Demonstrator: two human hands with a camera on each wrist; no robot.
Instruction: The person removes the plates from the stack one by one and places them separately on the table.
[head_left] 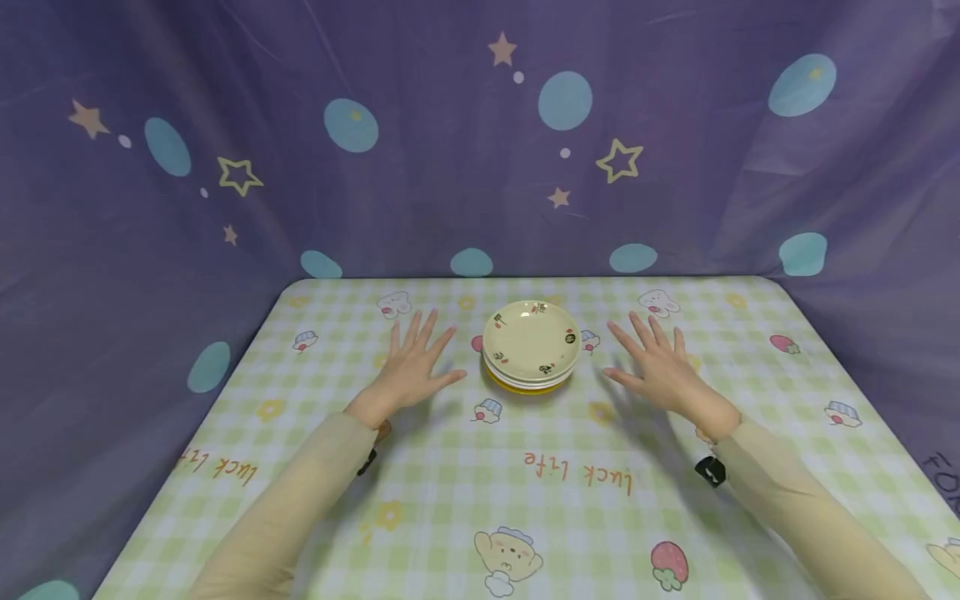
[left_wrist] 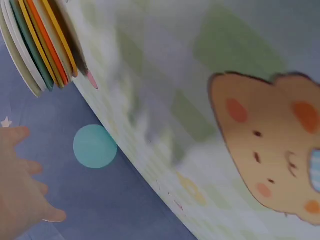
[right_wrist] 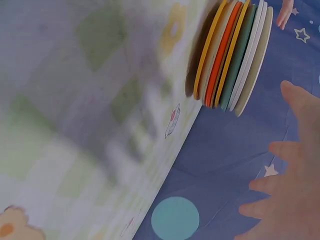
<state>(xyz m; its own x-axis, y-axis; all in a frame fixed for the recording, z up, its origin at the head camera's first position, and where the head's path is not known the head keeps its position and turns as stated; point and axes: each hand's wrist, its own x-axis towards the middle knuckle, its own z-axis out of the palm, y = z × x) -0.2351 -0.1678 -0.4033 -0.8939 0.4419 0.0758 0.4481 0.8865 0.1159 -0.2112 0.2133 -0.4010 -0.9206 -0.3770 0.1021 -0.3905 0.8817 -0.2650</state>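
A stack of plates sits toward the back of the table, topped by a cream plate with small dark and red motifs round its rim. From the side, the right wrist view shows the stack with white, green, yellow, orange and cream edges; the left wrist view has it at the top left. My left hand hovers to the left of the plates, fingers spread and holding nothing. On the other side, my right hand is likewise spread and apart from the stack. Both cast shadows on the cloth.
A green-and-white checked tablecloth with printed cartoons covers the table. Purple curtains with stars and blue spots hang behind the table and along its sides. A small black object shows by the right wrist.
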